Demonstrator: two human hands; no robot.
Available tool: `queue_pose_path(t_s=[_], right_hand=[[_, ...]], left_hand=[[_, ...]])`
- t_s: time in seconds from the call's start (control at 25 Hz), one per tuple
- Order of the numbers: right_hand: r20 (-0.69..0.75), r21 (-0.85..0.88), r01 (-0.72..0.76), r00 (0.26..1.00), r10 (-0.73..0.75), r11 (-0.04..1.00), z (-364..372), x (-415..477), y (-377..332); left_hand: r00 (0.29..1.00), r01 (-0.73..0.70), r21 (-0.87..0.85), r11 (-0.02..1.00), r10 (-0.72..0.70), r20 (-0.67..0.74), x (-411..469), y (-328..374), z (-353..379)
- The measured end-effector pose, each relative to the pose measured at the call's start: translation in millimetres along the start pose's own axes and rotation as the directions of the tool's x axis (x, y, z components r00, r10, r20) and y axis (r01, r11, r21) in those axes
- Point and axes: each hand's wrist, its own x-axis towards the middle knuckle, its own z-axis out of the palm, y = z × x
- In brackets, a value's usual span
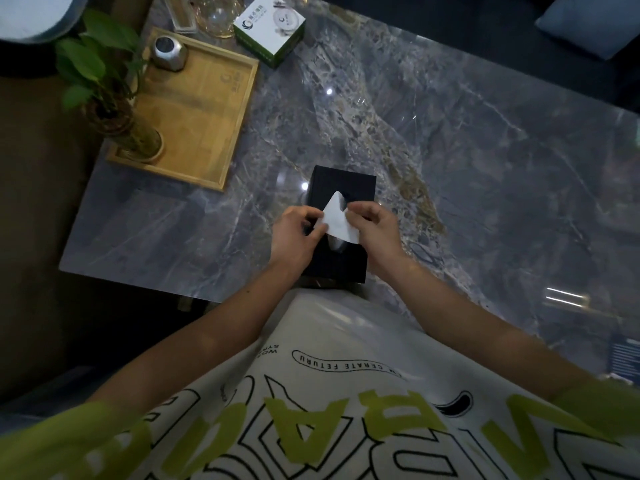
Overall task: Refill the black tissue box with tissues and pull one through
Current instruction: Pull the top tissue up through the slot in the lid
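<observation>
Marble table [450, 140], dim room. Left hand [294, 237]: fingers pinched on tissue [337, 220], left edge. Tissue: white, risen through the slot of black tissue box [341, 188] beneath both sets of fingertips. Right hand [375, 233]: fingers pinched on right edge. Advice: pull straight up, gently, evenly, avoiding tears

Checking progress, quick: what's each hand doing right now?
Left hand: pinching the white tissue over the black tissue box.
Right hand: pinching the same tissue.
</observation>
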Motion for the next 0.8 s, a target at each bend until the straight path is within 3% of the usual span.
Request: queue_pose_path(t_s=[0.16, 0.36, 0.6, 0.8], right_hand=[[-0.019, 0.062, -0.051, 0.998, 0.052, 0.997, -5, 0, 0], [0.013, -0.039, -0.039, 0.999, 0.040, 0.998, -6, -2, -4], [-0.090, 0.083, -0.113, 0.989, 0.120, 0.990, -1, 4, -2], [-0.068, 0.063, -0.153, 0.985, 0.157, 0.986, -6, 6, -1]], left_hand=[[0.997, 0.064, -0.084, 0.994, -0.061, 0.036, -1, 5, 4], [0.995, 0.080, -0.127, 0.989, -0.073, 0.064, -2, 6, 5], [0.991, 0.096, -0.092, 0.991, -0.087, 0.098, 1, 4, 11], [0.989, 0.091, -0.045, 0.995, -0.085, 0.118, 4, 2, 13]])
